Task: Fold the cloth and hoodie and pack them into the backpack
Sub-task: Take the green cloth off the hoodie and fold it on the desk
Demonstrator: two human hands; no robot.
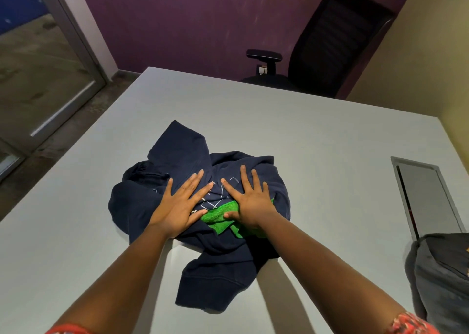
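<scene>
A navy hoodie [177, 161] lies crumpled in the middle of the white table [317, 143], one sleeve trailing toward me. A bright green cloth [215, 218] sits on top of it, partly covered by my hands. My left hand [179, 205] lies flat with spread fingers on the hoodie, left of the cloth. My right hand [250, 199] presses flat on the hoodie and the cloth's right part. A dark grey backpack [441, 277] stands at the table's right edge, cut off by the frame.
A grey cable hatch [429, 196] is set into the table on the right, just beyond the backpack. A black office chair [330, 46] stands behind the far edge. A glass door [38, 61] is at the left.
</scene>
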